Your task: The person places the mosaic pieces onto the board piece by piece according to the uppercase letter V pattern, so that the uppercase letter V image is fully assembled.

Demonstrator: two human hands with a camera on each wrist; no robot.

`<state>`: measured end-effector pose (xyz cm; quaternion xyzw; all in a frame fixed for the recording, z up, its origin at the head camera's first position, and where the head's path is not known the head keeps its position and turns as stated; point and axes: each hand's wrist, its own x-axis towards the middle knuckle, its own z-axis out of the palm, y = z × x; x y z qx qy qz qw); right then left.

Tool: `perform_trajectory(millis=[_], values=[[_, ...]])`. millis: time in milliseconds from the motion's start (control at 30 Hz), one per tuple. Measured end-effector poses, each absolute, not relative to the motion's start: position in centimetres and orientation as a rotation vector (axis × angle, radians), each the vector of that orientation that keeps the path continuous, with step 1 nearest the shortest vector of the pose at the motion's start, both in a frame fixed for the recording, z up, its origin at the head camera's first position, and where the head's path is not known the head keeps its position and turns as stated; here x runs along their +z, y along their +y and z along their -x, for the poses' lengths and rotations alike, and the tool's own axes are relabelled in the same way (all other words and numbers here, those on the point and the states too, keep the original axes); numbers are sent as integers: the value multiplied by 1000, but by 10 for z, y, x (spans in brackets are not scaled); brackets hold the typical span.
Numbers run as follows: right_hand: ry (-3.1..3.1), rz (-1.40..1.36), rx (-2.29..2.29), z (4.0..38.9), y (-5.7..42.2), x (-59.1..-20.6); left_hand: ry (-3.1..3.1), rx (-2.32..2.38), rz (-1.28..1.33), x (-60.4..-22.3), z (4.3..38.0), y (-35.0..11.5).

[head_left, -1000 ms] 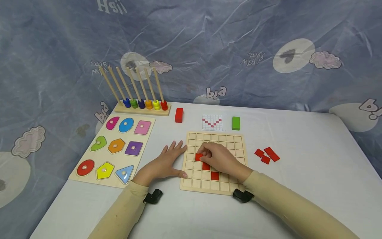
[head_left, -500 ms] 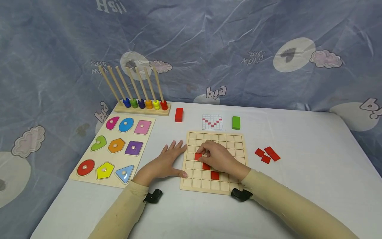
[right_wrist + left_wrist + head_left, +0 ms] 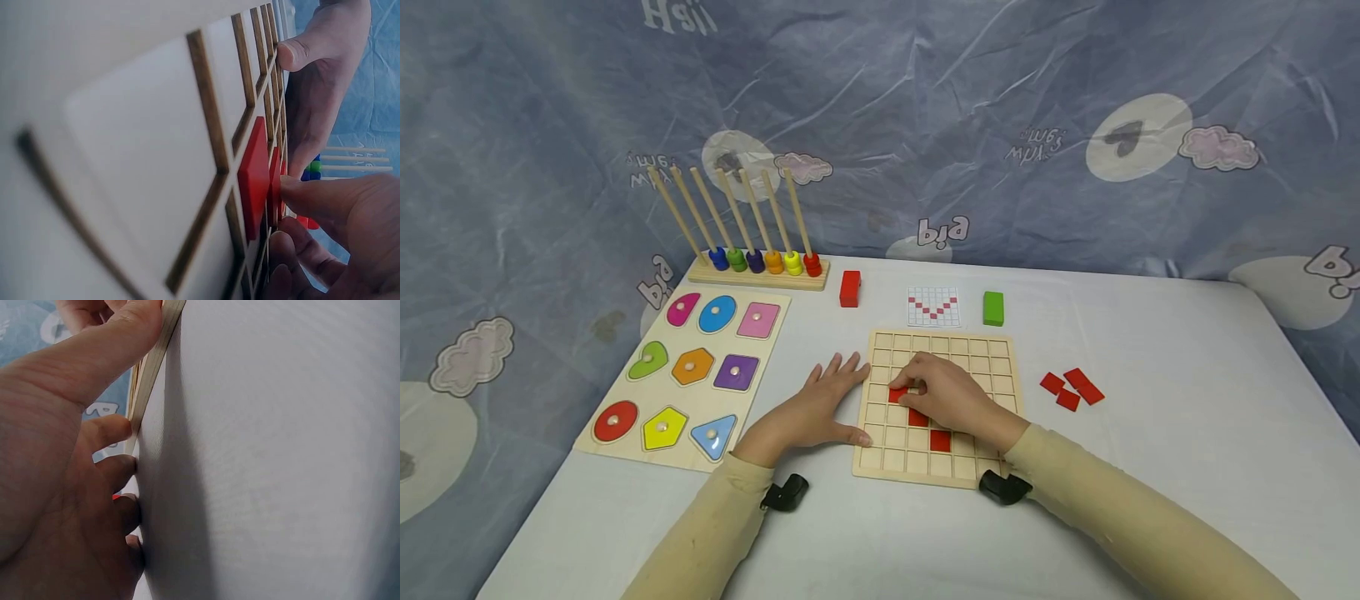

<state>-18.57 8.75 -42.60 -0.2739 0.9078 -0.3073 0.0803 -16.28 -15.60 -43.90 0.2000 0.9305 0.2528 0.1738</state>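
Note:
A square wooden grid board (image 3: 895, 460) lies flat on the white table. My left hand (image 3: 820, 407) has its fingers spread, with thumb and fingertips along the board's left edge; the left wrist view shows the thumb (image 3: 94, 356) against the rim. Over the grid, my right hand (image 3: 953, 396) pinches a red square tile (image 3: 897, 396) between thumb and index finger at a cell in the left part. Two more red tiles (image 3: 940, 441) sit in cells diagonally toward the lower right; the nearest shows large in the right wrist view as a red tile (image 3: 253, 181).
Several loose red tiles (image 3: 1067, 400) lie right of the board. Behind it are a pattern card (image 3: 933, 307), a red block (image 3: 850, 289) and a green block (image 3: 993, 308). A shape puzzle (image 3: 688, 392) and a peg stacker (image 3: 760, 279) stand at the left.
My right hand has shifted very slightly left, and the red tile at its fingertips has moved a little the same way. The left hand has stayed put.

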Motion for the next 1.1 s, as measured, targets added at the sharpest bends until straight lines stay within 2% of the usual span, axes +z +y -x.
perform_trajectory(millis=[467,1100], values=[[2688,800,-911,184,89,-425,2634,725,-577,-439,162,-157],[2663,819,-1109,178,117,-426,2631,732,-555,-439,162,-156]])
